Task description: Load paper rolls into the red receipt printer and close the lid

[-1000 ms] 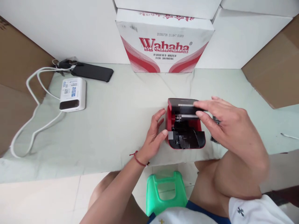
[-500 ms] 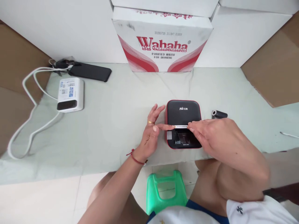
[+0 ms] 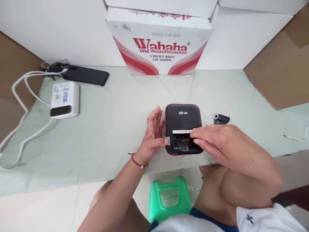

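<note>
A small black label printer [image 3: 183,120] with a red rim and rounded corners lies on the cloth-covered table. A white printed strip [image 3: 180,131] crosses its top, above a dark recessed opening with a clear, shiny part inside. My left hand [image 3: 154,133] is open beside the printer. Its thumb rests on the grey tab [image 3: 168,141] at the left edge, and the fingers stretch up along the side. From the right, my right hand [image 3: 214,140] reaches over the printer's right edge, fingers straight, index fingertip and thumb at the opening. Its palm hides that edge.
A small black roll [image 3: 221,119] lies right of the printer. At left are a white power bank [image 3: 65,100], a white cable [image 3: 20,146] and a black phone [image 3: 87,75]. A Wahaha carton [image 3: 159,45] stands behind. Below the table edge is a green stool [image 3: 156,196].
My left index finger has left the white strip, and the left thumb has come onto the grey tab. My right fingertips have shifted slightly down toward the opening. The view has shifted slightly.
</note>
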